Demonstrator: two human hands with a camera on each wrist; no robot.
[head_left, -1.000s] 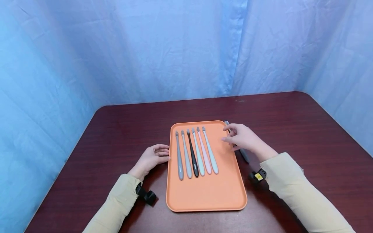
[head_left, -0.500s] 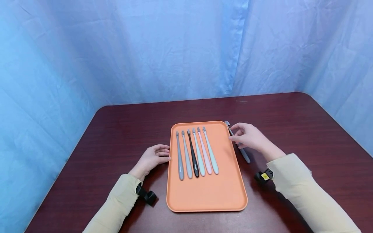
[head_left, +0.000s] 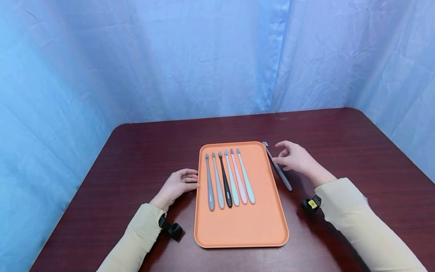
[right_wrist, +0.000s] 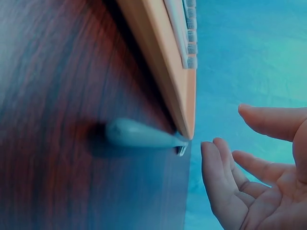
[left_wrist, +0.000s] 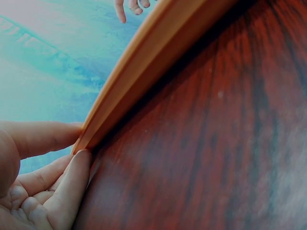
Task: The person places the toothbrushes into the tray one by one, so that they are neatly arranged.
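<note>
An orange tray [head_left: 241, 226] lies on the dark red table and carries several toothbrushes [head_left: 225, 179] side by side, heads pointing away from me. One more grey toothbrush [head_left: 279, 169] lies on the table just right of the tray [right_wrist: 160, 62], and it shows close up as the grey toothbrush [right_wrist: 139, 134] in the right wrist view. My right hand [head_left: 283, 156] hovers open beside it with fingers spread, holding nothing; the right hand [right_wrist: 249, 158] is apart from the brush. My left hand [head_left: 190, 181] rests on the table, its fingertips [left_wrist: 76, 163] touching the tray's left rim [left_wrist: 158, 57].
The table [head_left: 340, 143] has rounded corners and is closed in by blue curtains [head_left: 170, 56] at the back and on both sides. Black wrist-mounted devices [head_left: 171, 228] sit by both sleeves.
My right hand has drawn to the right, off the tray's right edge and the grey toothbrush, which now lies uncovered on the table. The left hand has stayed put.
</note>
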